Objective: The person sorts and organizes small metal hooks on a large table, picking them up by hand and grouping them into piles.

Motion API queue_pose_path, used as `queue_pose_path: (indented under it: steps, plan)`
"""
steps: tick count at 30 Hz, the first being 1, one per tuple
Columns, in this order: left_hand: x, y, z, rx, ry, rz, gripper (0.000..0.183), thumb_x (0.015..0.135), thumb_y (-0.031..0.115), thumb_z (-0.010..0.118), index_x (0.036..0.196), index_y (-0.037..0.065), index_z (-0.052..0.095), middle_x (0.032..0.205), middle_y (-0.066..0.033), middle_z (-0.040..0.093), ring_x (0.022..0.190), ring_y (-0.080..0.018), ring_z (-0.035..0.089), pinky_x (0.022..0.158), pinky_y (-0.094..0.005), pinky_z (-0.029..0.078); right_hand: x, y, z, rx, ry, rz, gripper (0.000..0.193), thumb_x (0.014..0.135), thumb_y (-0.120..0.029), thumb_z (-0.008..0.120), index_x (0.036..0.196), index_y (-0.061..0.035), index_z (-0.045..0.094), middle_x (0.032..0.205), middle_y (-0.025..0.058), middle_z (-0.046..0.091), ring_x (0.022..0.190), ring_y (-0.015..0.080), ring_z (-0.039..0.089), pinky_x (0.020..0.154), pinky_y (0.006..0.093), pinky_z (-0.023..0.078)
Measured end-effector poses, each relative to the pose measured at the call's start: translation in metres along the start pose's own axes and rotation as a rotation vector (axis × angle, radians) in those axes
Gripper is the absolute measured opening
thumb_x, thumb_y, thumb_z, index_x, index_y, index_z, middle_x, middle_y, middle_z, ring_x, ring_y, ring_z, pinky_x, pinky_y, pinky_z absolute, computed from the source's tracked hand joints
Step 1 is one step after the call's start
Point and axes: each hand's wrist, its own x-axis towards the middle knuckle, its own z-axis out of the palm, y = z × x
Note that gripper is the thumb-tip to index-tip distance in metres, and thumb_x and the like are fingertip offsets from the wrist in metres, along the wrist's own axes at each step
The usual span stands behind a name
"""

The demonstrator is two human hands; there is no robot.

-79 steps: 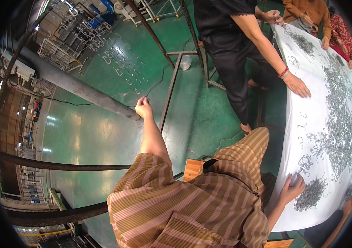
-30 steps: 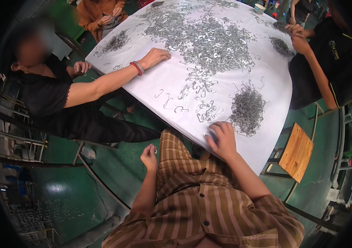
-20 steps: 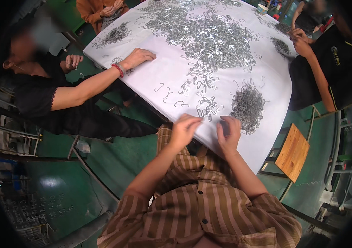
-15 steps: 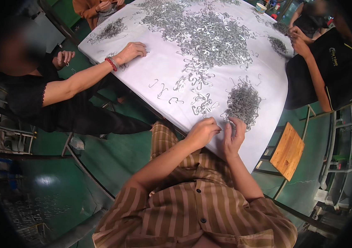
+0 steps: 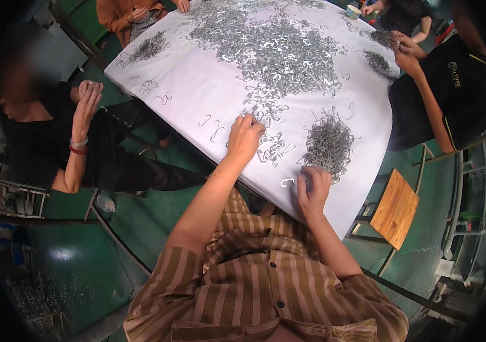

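My left hand (image 5: 245,138) reaches over the white-covered table, fingers curled down at the edge of a loose group of small silvery S-shaped metal hooks (image 5: 274,149). What its fingertips pinch, if anything, is hidden. Close to the table's near edge, my right hand (image 5: 314,194) is half curled, with thumb and fingers apart. Just left of its thumb is a single bright hook (image 5: 287,182), which looks to lie on the cloth. Beyond the right hand sits a dense, darker heap of hooks (image 5: 329,145), touching or nearly touching its fingertips.
A large heap of hooks (image 5: 288,57) covers the table's (image 5: 191,80) far middle. Several co-workers sit around it, one in black at left (image 5: 43,131), another in black at right (image 5: 442,102). A paper cup (image 5: 353,11) stands far right. A wooden stool (image 5: 395,208) is at right.
My left hand has moved forward and left, away from my right hand, to the loose hooks. A bright hook now shows beside my right thumb. The left co-worker's arm has drawn back from the table.
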Motion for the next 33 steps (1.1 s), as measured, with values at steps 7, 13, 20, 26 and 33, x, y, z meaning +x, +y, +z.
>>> queue_pose_path:
  steps: [7, 13, 20, 26, 33]
  plan:
    - [0.016, 0.021, -0.026, -0.307, -0.044, 0.038, 0.01, 0.078, 0.002, 0.067, 0.087, 0.005, 0.069, 0.083, -0.0098, 0.063, 0.077, -0.0291, 0.061, 0.069, -0.0354, 0.049, 0.028, 0.0, 0.009, 0.133, -0.037, 0.026, 0.026, 0.081, -0.009, 0.067, 0.105, -0.0035, 0.063, 0.097, 0.0126, 0.059, 0.087, 0.028, 0.054, 0.079, 0.0368, 0.043]
    - [0.02, 0.046, -0.052, -0.561, -0.113, 0.014, 0.01, 0.081, -0.002, 0.065, 0.09, 0.002, 0.069, 0.083, -0.009, 0.065, 0.075, -0.0221, 0.063, 0.066, -0.0304, 0.048, 0.065, -0.01, 0.028, 0.499, -0.228, 0.274, 0.025, 0.092, -0.016, 0.061, 0.113, -0.0025, 0.063, 0.095, 0.0076, 0.06, 0.078, 0.0148, 0.053, 0.069, 0.0266, 0.043]
    - [0.02, 0.048, -0.048, -0.652, -0.164, -0.018, 0.011, 0.081, -0.002, 0.065, 0.091, 0.0, 0.069, 0.084, -0.0095, 0.066, 0.074, -0.0189, 0.063, 0.067, -0.0294, 0.049, 0.073, 0.007, 0.034, 0.885, -0.375, 0.536, 0.019, 0.094, -0.018, 0.059, 0.097, 0.0005, 0.064, 0.08, 0.0016, 0.06, 0.074, 0.0086, 0.051, 0.067, 0.0229, 0.041]
    - [0.022, 0.043, -0.06, -0.478, -0.239, 0.093, 0.011, 0.079, 0.001, 0.068, 0.089, 0.003, 0.069, 0.082, -0.0097, 0.065, 0.073, -0.0246, 0.063, 0.067, -0.0325, 0.05, 0.075, 0.001, 0.029, 1.173, -0.454, 0.787, 0.016, 0.093, -0.018, 0.059, 0.087, -0.003, 0.06, 0.074, 0.0014, 0.057, 0.066, 0.0089, 0.05, 0.062, 0.0236, 0.041]
    - [0.022, 0.034, -0.068, -0.26, -0.389, 0.331, 0.01, 0.075, 0.008, 0.066, 0.085, 0.005, 0.064, 0.08, -0.0103, 0.062, 0.08, -0.0314, 0.062, 0.068, -0.0399, 0.05, 0.076, -0.002, 0.021, 0.94, -0.527, 0.804, 0.014, 0.09, -0.014, 0.06, 0.08, -0.0045, 0.057, 0.063, -0.0017, 0.048, 0.051, 0.0065, 0.04, 0.046, 0.0224, 0.032]
